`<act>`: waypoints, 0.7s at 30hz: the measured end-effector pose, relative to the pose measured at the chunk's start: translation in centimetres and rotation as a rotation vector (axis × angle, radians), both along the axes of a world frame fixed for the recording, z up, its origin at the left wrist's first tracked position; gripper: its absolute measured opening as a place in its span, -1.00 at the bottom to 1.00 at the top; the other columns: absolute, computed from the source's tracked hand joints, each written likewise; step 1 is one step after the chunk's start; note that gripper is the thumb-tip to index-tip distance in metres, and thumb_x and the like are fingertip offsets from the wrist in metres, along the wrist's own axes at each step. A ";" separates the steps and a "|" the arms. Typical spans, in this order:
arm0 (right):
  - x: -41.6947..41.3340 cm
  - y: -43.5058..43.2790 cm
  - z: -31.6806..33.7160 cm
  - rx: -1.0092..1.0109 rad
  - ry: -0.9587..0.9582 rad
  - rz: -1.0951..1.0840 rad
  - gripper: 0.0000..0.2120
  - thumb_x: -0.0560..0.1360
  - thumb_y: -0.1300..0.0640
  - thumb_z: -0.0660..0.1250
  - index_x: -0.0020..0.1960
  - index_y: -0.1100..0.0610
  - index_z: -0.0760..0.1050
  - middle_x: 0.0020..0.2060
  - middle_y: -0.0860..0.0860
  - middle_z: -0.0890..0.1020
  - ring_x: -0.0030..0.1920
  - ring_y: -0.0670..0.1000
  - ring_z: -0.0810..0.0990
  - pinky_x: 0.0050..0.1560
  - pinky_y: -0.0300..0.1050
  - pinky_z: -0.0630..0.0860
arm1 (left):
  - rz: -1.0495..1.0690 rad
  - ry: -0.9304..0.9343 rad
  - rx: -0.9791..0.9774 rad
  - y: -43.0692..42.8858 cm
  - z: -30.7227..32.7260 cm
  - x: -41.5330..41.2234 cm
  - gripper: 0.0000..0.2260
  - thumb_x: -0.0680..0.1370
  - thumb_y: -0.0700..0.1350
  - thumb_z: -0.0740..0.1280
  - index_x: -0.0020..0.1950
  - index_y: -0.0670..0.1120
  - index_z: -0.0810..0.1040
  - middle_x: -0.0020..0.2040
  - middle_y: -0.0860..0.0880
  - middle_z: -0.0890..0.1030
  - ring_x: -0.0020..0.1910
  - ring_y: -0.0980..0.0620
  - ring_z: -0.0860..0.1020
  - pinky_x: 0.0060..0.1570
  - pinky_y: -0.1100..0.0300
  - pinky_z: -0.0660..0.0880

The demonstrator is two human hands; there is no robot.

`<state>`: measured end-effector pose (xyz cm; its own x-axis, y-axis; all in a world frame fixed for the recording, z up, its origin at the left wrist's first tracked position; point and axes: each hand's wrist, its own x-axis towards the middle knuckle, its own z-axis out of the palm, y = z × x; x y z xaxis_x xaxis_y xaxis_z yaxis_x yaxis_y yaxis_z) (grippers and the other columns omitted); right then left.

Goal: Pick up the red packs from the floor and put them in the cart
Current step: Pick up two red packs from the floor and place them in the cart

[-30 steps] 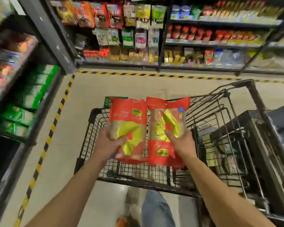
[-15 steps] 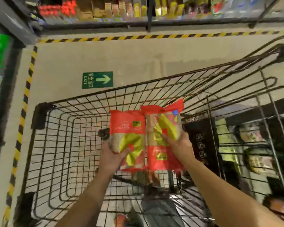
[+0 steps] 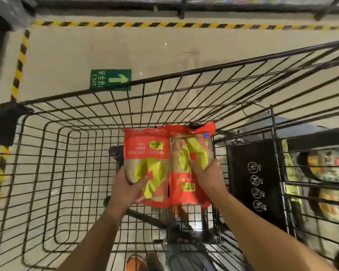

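Note:
Two red packs with yellow shapes are held side by side inside the black wire cart [image 3: 70, 145], above its wire floor. My left hand [image 3: 126, 187] grips the left red pack [image 3: 148, 153] by its lower left edge. My right hand [image 3: 208, 178] holds the right red pack [image 3: 192, 151] by its right side, fingers across the front. The packs touch each other along their inner edges. I cannot tell whether they rest on the cart floor or hang above it.
A black child-seat panel [image 3: 256, 182] with white icons stands at the cart's right end. A second cart or rack with packaged goods [image 3: 325, 173] is at the right. A green exit sign [image 3: 110, 79] lies on the floor beyond the cart. Yellow-black tape [image 3: 164, 24] borders the shelves.
Both hands have lowered the two packs from above the cart rim down into the basket. The view has tilted down, so the shelves have left the frame.

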<state>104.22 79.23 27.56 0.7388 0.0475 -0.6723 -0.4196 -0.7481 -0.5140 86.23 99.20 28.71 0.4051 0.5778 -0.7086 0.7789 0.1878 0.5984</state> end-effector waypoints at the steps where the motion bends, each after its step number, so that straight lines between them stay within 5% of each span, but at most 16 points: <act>1: -0.1 0.2 0.2 0.008 0.007 -0.007 -0.31 0.52 -0.18 0.56 0.41 0.18 0.34 0.21 0.12 0.63 0.16 0.17 0.69 0.02 0.06 0.65 | -0.032 0.047 0.055 0.0 0.0 0.4 -0.37 0.47 -0.01 0.67 0.49 0.00 0.54 0.34 -0.13 0.63 0.25 -0.12 0.65 0.36 -0.22 0.60; 3: -0.2 0.6 0.9 -0.008 -0.009 0.007 -0.29 0.56 -0.16 0.53 0.46 0.21 0.29 0.29 0.17 0.60 0.21 0.21 0.67 0.17 0.19 0.65 | -0.082 0.131 0.134 0.0 0.3 1.0 -0.27 0.46 0.05 0.66 0.57 -0.01 0.48 0.36 -0.15 0.50 0.31 -0.13 0.51 0.43 -0.19 0.51; 7: -0.7 1.0 2.5 -0.175 -0.130 0.203 -0.23 0.62 -0.21 0.42 0.56 0.27 0.24 0.44 0.26 0.45 0.43 0.30 0.48 0.41 0.27 0.49 | -0.168 0.196 0.188 -0.2 1.1 1.4 -0.33 0.50 0.09 0.60 0.50 -0.15 0.48 0.27 -0.15 0.59 0.41 -0.25 0.49 0.42 -0.20 0.48; 13: -1.2 2.0 7.2 -0.347 -0.286 0.620 -0.20 0.68 -0.27 0.22 0.68 0.25 0.15 0.56 0.25 0.39 0.53 0.28 0.39 0.51 0.22 0.40 | -0.311 0.331 0.268 -0.1 6.8 0.1 -0.23 0.65 0.25 0.35 0.72 -0.16 0.26 0.64 -0.24 0.38 0.62 -0.27 0.34 0.57 -0.14 0.31; 17: -1.6 4.0 13.2 -0.409 -0.375 0.968 -0.24 0.70 -0.24 0.17 0.71 0.19 0.10 0.65 0.23 0.30 0.63 0.30 0.28 0.58 0.23 0.32 | -0.436 0.468 0.409 0.8 14.6 -3.1 -0.18 0.63 0.40 0.20 0.73 -0.10 0.24 0.67 -0.19 0.36 0.62 -0.25 0.34 0.55 -0.19 0.35; 21: -4.5 7.0 20.7 -0.398 -0.604 1.216 -0.23 0.70 -0.35 0.04 0.67 0.20 0.19 0.54 0.22 0.45 0.51 0.24 0.45 0.45 0.17 0.43 | -0.473 0.577 0.592 1.1 23.5 -8.0 -0.20 0.66 0.42 0.10 0.73 -0.09 0.22 0.71 -0.18 0.32 0.63 -0.25 0.36 0.56 -0.24 0.37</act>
